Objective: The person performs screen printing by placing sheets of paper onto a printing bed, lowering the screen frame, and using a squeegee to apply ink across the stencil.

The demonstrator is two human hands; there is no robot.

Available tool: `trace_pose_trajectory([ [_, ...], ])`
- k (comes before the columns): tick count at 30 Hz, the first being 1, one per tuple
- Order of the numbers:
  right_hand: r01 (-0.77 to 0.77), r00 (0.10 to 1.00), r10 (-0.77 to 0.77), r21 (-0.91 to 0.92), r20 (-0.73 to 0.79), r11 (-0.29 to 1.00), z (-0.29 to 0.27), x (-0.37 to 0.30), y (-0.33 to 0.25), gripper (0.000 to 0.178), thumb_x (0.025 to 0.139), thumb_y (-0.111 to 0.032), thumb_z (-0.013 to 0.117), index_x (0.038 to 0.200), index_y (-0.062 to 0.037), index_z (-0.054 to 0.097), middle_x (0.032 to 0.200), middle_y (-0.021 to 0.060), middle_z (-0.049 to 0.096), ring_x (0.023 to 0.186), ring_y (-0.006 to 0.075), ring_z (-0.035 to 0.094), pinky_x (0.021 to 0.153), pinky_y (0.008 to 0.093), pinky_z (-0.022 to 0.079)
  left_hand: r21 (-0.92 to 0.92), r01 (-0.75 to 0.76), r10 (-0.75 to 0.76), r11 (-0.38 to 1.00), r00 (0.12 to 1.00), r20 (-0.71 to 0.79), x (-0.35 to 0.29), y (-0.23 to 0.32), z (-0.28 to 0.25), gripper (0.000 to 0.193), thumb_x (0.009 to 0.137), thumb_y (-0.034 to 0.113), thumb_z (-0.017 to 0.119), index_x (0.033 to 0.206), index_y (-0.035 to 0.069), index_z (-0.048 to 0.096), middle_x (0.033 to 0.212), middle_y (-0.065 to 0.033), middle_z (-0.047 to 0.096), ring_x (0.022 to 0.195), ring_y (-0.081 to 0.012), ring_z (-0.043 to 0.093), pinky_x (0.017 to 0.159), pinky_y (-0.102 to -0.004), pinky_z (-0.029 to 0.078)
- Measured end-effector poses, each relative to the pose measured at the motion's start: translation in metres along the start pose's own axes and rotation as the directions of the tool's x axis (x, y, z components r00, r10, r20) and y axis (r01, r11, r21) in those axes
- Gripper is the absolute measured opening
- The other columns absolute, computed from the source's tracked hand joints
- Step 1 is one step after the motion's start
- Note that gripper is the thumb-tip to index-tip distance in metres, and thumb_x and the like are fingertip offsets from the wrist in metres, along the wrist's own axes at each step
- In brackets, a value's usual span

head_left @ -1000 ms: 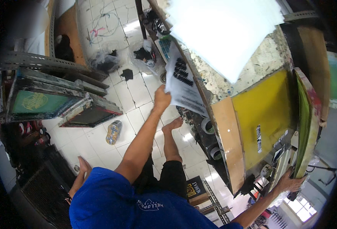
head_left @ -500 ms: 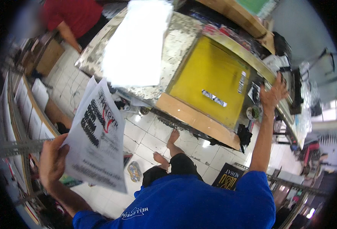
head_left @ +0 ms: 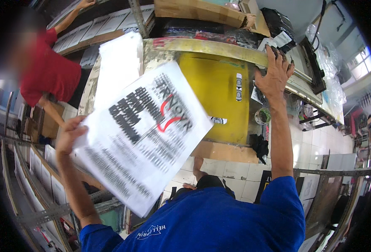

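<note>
To the left of the yellow rectangular printing screen in its wooden frame (head_left: 217, 98), a co-worker in a red shirt (head_left: 47, 73) stands with one arm stretched up toward a row of white sheets on a rack. Nearer, the person's left hand (head_left: 70, 134) is raised on a bent, upright forearm, its fingers closed on the left edge of a large white printed sheet with black and red lettering (head_left: 141, 132); the sheet is held tilted and spreads rightward, covering the screen's lower left corner. Behind it, a blank white sheet (head_left: 118, 69) lies just left of the screen. Right of the screen, the person's right arm reaches straight up and away, and the right hand (head_left: 273, 73) rests with fingers spread, pressing on a dark object at the screen's upper right edge; whether they grip it cannot be told.
</note>
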State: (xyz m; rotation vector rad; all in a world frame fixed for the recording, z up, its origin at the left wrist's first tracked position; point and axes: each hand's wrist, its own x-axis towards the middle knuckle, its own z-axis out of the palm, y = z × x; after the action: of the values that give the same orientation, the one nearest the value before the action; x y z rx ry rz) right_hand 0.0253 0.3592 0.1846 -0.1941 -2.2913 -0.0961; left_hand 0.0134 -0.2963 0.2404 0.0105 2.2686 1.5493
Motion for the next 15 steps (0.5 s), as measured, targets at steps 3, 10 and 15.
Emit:
trace_pose_trajectory([
  [3,-0.004,1.0,0.004,0.024,-0.015,1.0,-0.001,0.022,-0.004,0.087,0.07,-0.027,0.079,0.15,-0.0217,0.046,0.139,0.0167,0.055,0.136,0.0383,0.043,0.115,0.0657,0.021,-0.119,-0.009,0.007,0.993,1.0,-0.015,0.079,-0.094,0.05,0.044,0.095,0.006,0.066,0.137,-0.002,0.058,0.118,-0.0076,0.071,0.101,-0.0143,0.067,0.091,-0.0289,0.054],
  [10,0.031,0.997,-0.031,-0.004,-0.076,1.0,0.007,0.051,0.009,0.085,0.068,-0.033,0.08,0.146,-0.0185,0.052,0.129,0.0145,0.059,0.125,0.0375,0.05,0.111,0.0672,0.023,-0.594,0.051,0.007,0.803,0.995,0.095,0.199,-0.169,0.283,0.039,0.097,0.006,0.064,0.135,0.0,0.059,0.113,-0.0069,0.072,0.096,-0.0146,0.067,0.088,-0.0301,0.054],
  [15,0.007,0.996,-0.009,-0.016,-0.09,1.0,0.005,0.052,0.002,0.082,0.067,-0.033,0.078,0.144,-0.0167,0.055,0.13,0.0164,0.06,0.124,0.0401,0.051,0.11,0.0668,0.022,-0.505,-0.068,0.041,0.861,0.997,-0.064,0.225,-0.173,0.385,0.039,0.097,0.006,0.066,0.134,-0.003,0.06,0.112,-0.0065,0.072,0.095,-0.0124,0.065,0.086,-0.0279,0.052],
])
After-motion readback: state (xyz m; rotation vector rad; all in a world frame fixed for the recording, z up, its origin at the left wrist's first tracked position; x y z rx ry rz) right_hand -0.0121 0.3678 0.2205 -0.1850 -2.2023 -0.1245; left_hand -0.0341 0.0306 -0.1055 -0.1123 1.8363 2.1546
